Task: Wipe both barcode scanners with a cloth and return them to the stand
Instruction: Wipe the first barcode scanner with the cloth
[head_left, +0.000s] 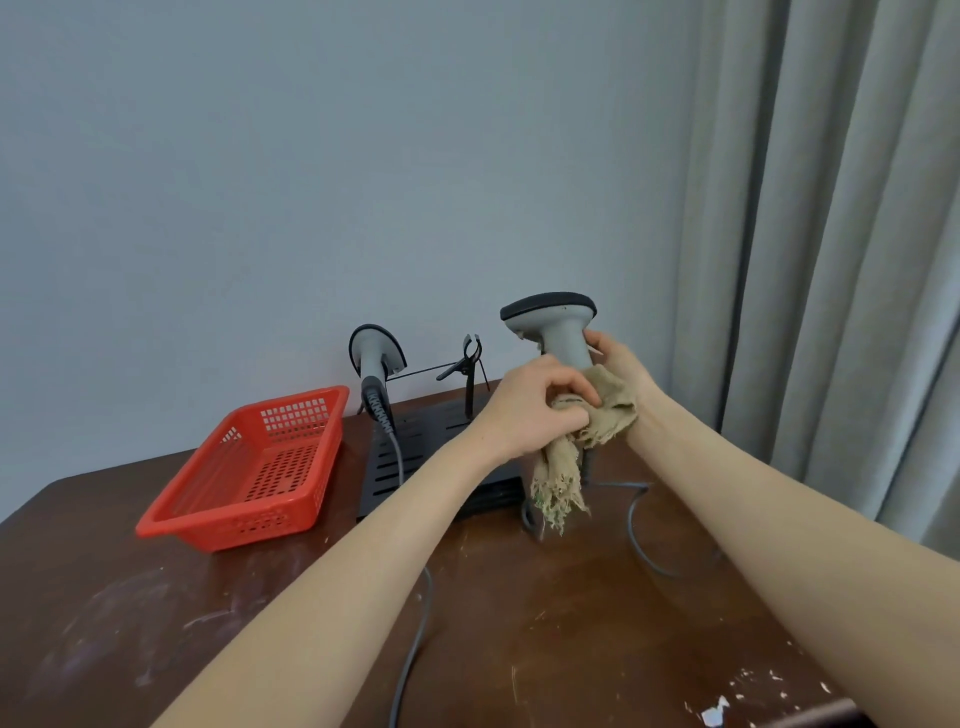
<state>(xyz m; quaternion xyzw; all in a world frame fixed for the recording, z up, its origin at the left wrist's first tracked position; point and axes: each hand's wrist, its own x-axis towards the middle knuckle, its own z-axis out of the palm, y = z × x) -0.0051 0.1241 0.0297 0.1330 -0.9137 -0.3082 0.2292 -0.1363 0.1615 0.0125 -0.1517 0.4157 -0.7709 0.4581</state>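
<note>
Gripping the grey scanner (563, 332), right hand (621, 364); left hand (540, 395) pinches frayed tan cloth (608, 410).

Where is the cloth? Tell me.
Head view, right of centre: the cloth wraps the handle of the raised scanner, pinched by the left hand, right of the black stand.

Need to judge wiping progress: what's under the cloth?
The lower handle of the scanner, wrapped; the left hand grips the cloth round it. The handle's end is covered.
</note>
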